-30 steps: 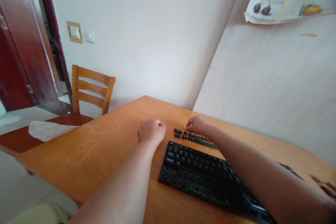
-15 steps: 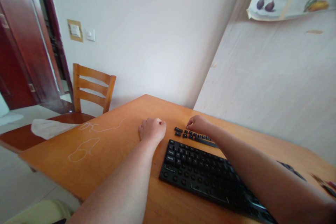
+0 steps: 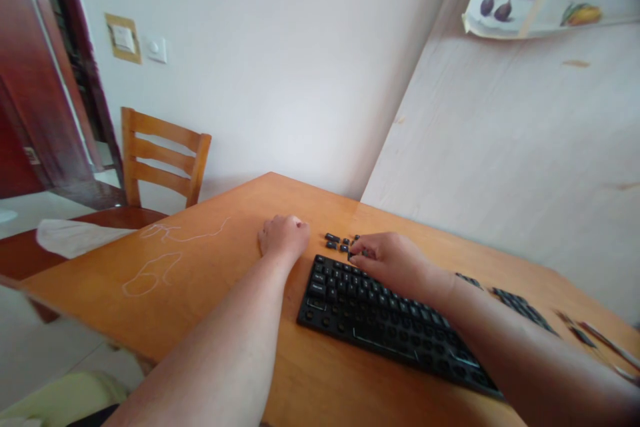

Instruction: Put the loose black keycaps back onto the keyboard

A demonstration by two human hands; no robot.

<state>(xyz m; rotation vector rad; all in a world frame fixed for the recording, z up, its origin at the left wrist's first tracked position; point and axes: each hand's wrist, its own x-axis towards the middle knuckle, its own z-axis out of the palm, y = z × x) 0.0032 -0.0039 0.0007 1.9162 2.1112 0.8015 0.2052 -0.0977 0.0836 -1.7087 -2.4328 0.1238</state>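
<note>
A black keyboard (image 3: 380, 317) lies on the orange wooden table (image 3: 210, 293), with several sockets bare of keycaps. Loose black keycaps (image 3: 334, 241) lie in a short row just behind its far left corner. My right hand (image 3: 387, 260) hovers over the keyboard's far edge with fingertips pinched together near the loose keycaps; what they pinch is too small to name. My left hand (image 3: 283, 237) rests on the table as a loose fist, left of the keyboard's far corner, with nothing visible in it.
More black keycaps (image 3: 517, 307) lie in rows at the right of the table. White chalk-like outlines (image 3: 150, 273) mark the tabletop at left. A wooden chair (image 3: 160, 160) with a white cloth (image 3: 70, 237) stands beyond the table's left edge. Walls close off the far side.
My right hand has drawn back from behind the keycap row to over the keyboard's far edge. The view shifted slightly; my left fist stays in place.
</note>
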